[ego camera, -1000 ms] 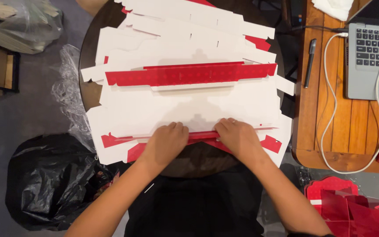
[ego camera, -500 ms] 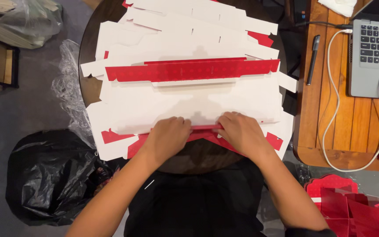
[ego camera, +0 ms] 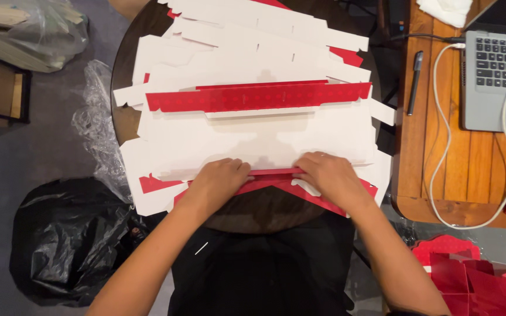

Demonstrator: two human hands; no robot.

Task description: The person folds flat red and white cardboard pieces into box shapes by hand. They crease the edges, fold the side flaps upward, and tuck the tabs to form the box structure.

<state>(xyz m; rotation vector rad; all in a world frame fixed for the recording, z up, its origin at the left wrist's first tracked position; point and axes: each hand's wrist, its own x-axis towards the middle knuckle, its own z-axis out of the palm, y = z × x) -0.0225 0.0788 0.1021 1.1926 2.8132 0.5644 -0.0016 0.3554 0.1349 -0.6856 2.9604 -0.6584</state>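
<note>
Both my hands press down at the near edge of the round dark table [ego camera: 125, 111]: my left hand [ego camera: 218, 182] and right hand [ego camera: 329, 175] lie curled, knuckles up, fingertips pinching the red near flap [ego camera: 276, 181] of the top flat cardboard blank [ego camera: 265, 137], folding it along its crease. That fold looks only partly done; the far red flap [ego camera: 259, 96] already stands folded over, while the side tabs are still flat. The card is stiff and smooth, white inside, glossy red outside, with notched tabs. More unfolded blanks [ego camera: 253, 35] are stacked beneath toward the far edge.
</note>
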